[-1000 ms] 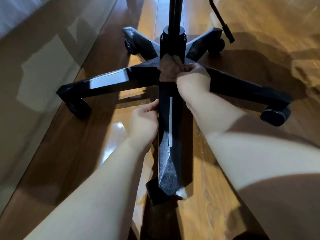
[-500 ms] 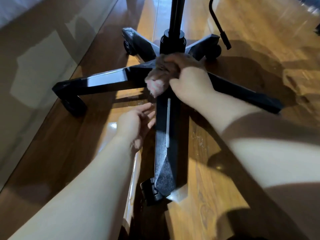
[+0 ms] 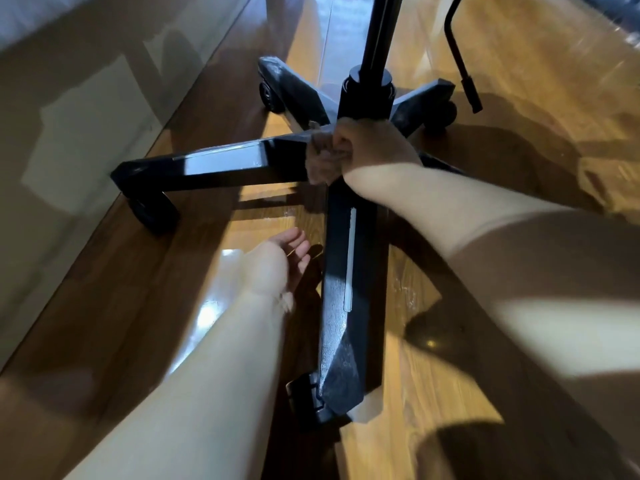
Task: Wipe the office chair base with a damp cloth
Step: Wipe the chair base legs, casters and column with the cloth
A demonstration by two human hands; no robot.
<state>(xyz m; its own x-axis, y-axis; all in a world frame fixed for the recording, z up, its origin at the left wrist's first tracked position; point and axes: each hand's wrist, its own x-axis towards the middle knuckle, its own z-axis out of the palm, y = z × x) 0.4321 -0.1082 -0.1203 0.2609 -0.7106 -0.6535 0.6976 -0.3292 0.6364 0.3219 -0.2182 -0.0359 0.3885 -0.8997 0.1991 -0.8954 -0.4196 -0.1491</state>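
Fingers (image 3: pixel 300 244) of the left hand (image 3: pixel 273 268) are loose and a little apart, holding nothing, low by the wood floor (image 3: pixel 433 375) and just beside the near leg of the black base (image 3: pixel 349 271). Farther on, the right hand (image 3: pixel 374 147) has its fingers curled tight round a brown cloth (image 3: pixel 320 164), which sits on the middle of the base where the legs meet. Behind that the pole (image 3: pixel 377 39) goes up, with a bent lever (image 3: pixel 471 91) to its right and wheels under the far legs.
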